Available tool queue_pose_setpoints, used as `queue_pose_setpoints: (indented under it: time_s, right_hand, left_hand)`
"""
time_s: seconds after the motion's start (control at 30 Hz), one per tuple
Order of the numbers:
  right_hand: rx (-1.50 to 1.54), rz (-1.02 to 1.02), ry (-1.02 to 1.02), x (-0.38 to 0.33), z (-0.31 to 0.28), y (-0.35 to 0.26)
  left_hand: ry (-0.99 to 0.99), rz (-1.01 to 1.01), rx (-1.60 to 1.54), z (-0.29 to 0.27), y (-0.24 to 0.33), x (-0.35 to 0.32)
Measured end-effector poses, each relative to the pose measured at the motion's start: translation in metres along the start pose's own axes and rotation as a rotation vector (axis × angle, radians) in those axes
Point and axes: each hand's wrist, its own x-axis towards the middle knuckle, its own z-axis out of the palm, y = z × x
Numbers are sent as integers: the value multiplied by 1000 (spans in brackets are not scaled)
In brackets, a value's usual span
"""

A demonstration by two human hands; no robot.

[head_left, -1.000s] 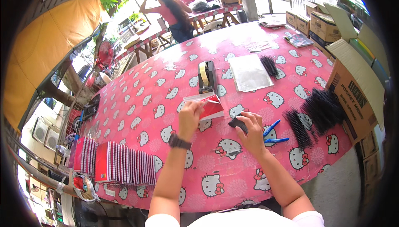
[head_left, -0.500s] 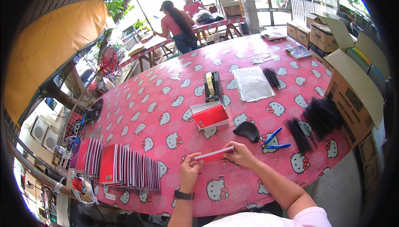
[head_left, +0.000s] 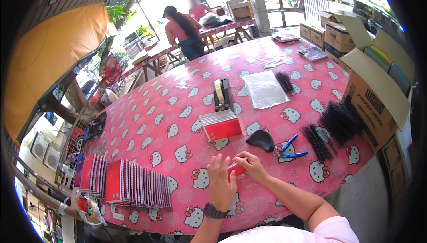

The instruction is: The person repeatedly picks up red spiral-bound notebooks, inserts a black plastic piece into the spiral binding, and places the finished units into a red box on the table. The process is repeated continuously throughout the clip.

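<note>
And here's the red notebook (head_left: pixel 236 170), right between the two hands above the near part of the pink table (head_left: pixel 180 218), mostly covered by fingers! The right hand (head_left: pixel 251 168) pinches its right end between thumb and fingertips; the left hand (head_left: pixel 221 178), fingers long and straight, is spread alongside its left end, and whether that palm presses on it I can't tell. Just beyond sits a stack of red notebooks (head_left: pixel 223 130), with the tape dispenser (head_left: pixel 221 96) behind. To the right, a black curved piece (head_left: pixel 260 141), then blue-handled pliers (head_left: pixel 295 155), then black spiral coils (head_left: pixel 341 123) near an open cardboard box (head_left: pixel 370 109). Over on the left, spiral-bound notebooks (head_left: pixel 140 185) stand in a packed row.
</note>
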Motion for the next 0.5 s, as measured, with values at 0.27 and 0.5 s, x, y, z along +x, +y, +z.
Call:
queue_pose_setpoints:
  time_s: [0.27, 0.5]
  right_hand:
    - [-942, -298, 343, -17, -113, -78]
    - [-1635, 41, 548, -45, -196, -54]
  left_hand:
    - [-6, 127, -103, 13, -26, 27]
    - [-50, 177, -164, 17, -42, 19]
